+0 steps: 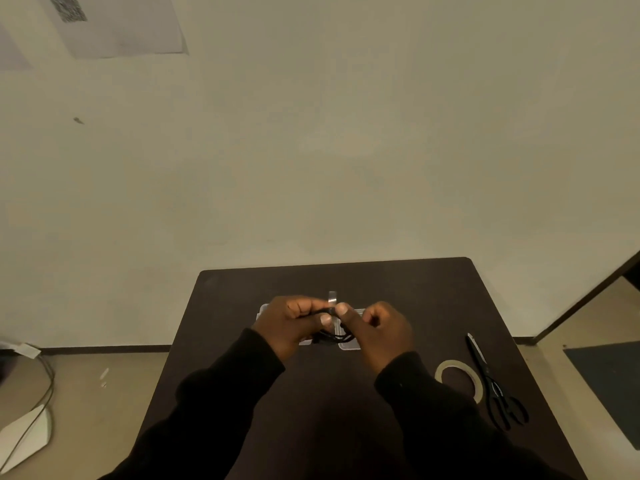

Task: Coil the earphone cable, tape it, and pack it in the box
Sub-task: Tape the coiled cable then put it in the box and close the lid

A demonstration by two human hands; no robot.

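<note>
- Dark tabletop [242, 292]: far edge runs straight just beyond your hands, with rounded far corners. The left and right edges splay outward toward you.
- Open room: bare tabletop left of your left hand out to the left edge, and a bare strip between your hands and the far edge. The near centre is covered by your dark sleeves [225, 403].
- The right side is tighter: a tape roll [459, 379] lies flat near your right forearm, with black scissors [491, 382] just beside it on the outer side, tips pointing away from you and handles close to the right edge.
- Clear box [349, 345] sits on the tabletop directly under your hands, mostly hidden by them. Only its pale corners show, so I can't tell whether it's open or closed.
- Left hand [291, 323]: raised over the box, fingers curled, thumb and fingers gripping the black earphone cable [334, 336].
- Right hand [377, 330]: opposite the left, thumbs nearly meeting, thumb pressed against the cable bundle, other fingers curled in.
- The cable is bunched in loops between both hands, hanging just above the box.
- A short strip of clear tape [332, 298] stands up from the bundle between your thumbs.
- Off the tabletop there's floor on both sides, with a cord [41, 403] on the floor to the left.
</note>
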